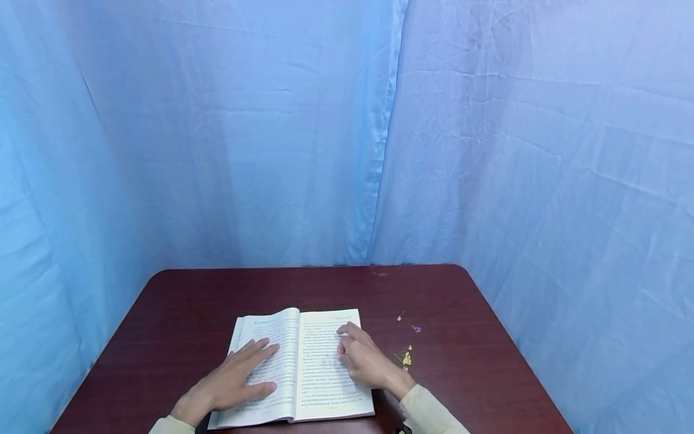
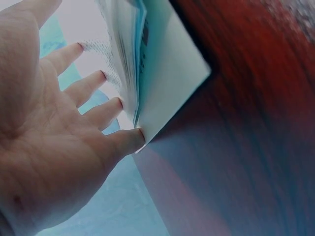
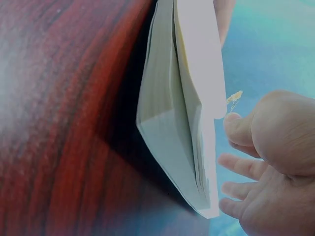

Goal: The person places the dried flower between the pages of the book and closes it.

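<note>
An open book (image 1: 325, 398) with printed pages lies near the front of the table. My left hand (image 1: 238, 377) rests on its left page with straight, spread fingers; the left wrist view also shows the hand (image 2: 64, 113) against the page edges. Over the right page, my right hand (image 1: 365, 361) has its fingers bent. A small yellow dried flower (image 3: 235, 97) shows at the tips of its thumb and forefinger, which pinch the thin stem. The other fingers of the right hand (image 3: 261, 162) stretch towards the page.
Right of the book lie several yellow dried flowers (image 1: 406, 358), a purple one (image 1: 416, 329) and a small pinkish one (image 1: 400, 317). The dark red wooden table (image 1: 466, 386) has blue curtains (image 1: 260, 150) behind it and along both sides. A dark object (image 1: 402, 430) shows by the right sleeve.
</note>
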{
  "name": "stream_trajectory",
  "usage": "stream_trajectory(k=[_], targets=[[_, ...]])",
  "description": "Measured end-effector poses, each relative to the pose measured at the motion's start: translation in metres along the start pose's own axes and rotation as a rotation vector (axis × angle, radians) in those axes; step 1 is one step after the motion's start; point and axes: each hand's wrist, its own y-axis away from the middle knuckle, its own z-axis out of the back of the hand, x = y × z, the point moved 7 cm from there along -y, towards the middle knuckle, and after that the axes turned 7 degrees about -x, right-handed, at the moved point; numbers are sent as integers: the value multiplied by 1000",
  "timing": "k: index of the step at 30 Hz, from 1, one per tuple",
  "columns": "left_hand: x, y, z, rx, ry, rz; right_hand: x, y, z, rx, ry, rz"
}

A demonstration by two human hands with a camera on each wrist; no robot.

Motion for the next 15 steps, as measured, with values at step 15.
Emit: stream_trajectory(k=[15], targets=[[2,0,-1,7,3,21,2,-3,-10,30,56,-25]])
